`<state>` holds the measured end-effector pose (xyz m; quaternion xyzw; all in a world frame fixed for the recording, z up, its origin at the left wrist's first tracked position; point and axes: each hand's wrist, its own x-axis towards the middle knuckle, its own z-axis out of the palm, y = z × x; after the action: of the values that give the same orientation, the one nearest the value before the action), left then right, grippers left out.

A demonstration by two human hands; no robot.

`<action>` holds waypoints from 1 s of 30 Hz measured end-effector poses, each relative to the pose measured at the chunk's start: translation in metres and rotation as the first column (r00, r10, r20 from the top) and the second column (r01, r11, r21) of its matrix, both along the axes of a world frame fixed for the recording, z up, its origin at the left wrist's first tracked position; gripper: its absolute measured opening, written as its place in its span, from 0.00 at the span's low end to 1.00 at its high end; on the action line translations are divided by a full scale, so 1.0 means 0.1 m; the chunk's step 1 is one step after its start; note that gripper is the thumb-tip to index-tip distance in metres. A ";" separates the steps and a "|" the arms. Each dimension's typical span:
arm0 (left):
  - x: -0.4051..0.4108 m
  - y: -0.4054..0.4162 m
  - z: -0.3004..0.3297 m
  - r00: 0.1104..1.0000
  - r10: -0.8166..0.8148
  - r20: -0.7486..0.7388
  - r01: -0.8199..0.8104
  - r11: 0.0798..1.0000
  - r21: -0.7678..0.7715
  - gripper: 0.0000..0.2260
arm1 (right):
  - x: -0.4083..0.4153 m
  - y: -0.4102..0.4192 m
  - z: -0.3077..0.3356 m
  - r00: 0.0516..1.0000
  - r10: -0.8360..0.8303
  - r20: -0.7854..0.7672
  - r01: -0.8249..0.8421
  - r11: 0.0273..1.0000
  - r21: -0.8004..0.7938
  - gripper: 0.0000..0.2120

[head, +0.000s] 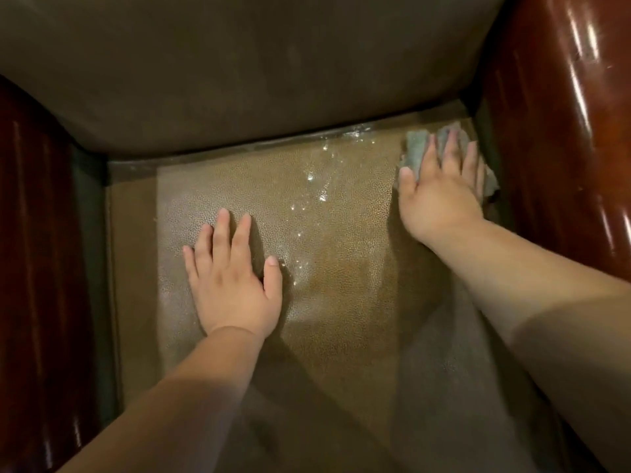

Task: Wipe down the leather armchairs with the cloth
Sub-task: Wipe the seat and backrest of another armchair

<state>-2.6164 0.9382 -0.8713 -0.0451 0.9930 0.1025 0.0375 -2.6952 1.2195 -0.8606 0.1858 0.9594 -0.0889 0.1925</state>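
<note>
At far left: a glossy red-brown wooden armrest [37, 233] walled in the seat.
Your left hand [235, 278]: lay flat on the pebbled leather seat [341, 285], fingers straight, holding nothing.
Seat middle: wet droplets [314, 186] glistened between your hands.
Your right hand [440, 192]: pressed the grey cloth [416, 148] with spread fingers in the back right corner.
Obstruction: the right armrest [560, 131] stood just beside the cloth; the backrest [239, 63] closed off the rear.

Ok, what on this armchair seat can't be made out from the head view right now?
- Most of the cloth: the right hand lies flat over it.
- Seat leather under the left hand and both forearms: covered.
- Back right corner of the seat: hidden by cloth and hand.
- Front edge of the seat: cut off by the frame's bottom.
- Gaps beside the wooden armrests: too dark.
</note>
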 end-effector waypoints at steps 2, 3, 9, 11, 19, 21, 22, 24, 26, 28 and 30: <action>-0.01 0.01 0.00 1.000 -0.004 0.002 0.004 1.000 -0.002 0.31 | 0.28 -0.29 0.01 0.959 0.274 -0.063 -0.274 0.962 0.014 0.36; -0.01 0.00 0.00 1.000 -0.005 -0.002 0.005 1.000 -0.002 0.31 | 0.51 -0.43 0.05 0.868 0.479 -0.129 -0.486 0.874 -0.023 0.35; -0.02 0.00 -0.04 1.000 -0.017 -0.001 0.017 0.999 -0.029 0.32 | 0.15 0.04 -0.05 0.894 0.424 -0.143 -0.423 0.905 0.035 0.37; -0.01 -0.01 -0.07 1.000 -0.017 -0.010 0.016 0.999 -0.032 0.32 | -0.29 0.21 -0.04 0.997 -0.046 -0.055 0.045 0.999 -0.028 0.40; -0.01 0.00 -0.02 1.000 -0.020 -0.019 0.020 1.000 -0.004 0.32 | -0.03 -0.19 0.04 0.776 0.611 -0.157 -0.625 0.779 -0.058 0.35; -0.01 -0.01 -0.05 1.000 -0.015 -0.021 0.015 1.000 -0.005 0.32 | -0.35 0.18 -0.06 0.899 0.417 -0.133 -0.417 0.908 0.028 0.37; -0.01 -0.01 -0.06 1.000 -0.017 -0.024 0.017 1.000 -0.007 0.32 | -0.48 0.28 -0.07 0.957 0.278 -0.081 -0.275 0.960 0.043 0.37; -0.01 -0.01 -0.08 0.999 -0.016 -0.033 0.016 1.000 -0.003 0.32 | -0.56 0.11 -0.06 0.993 0.099 -0.068 -0.095 0.994 0.060 0.37; -0.01 -0.01 -0.07 1.000 -0.016 -0.024 0.016 1.000 -0.003 0.33 | -0.36 -0.36 -0.02 0.964 0.238 -0.115 -0.235 0.971 0.040 0.37; -0.01 -0.01 -0.05 1.000 -0.015 -0.027 0.016 1.000 0.007 0.33 | -0.01 -0.70 0.10 0.801 0.579 -0.152 -0.594 0.801 -0.077 0.34; 0.00 -0.02 -0.03 0.999 -0.020 -0.027 0.021 1.000 0.007 0.32 | 0.05 -0.65 0.20 0.672 0.733 -0.108 -0.738 0.652 -0.173 0.32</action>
<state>-2.6169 0.9361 -0.8744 -0.0334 0.9934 0.1064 0.0251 -2.6899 1.1550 -0.8408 -0.2402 0.9408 -0.1029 0.2159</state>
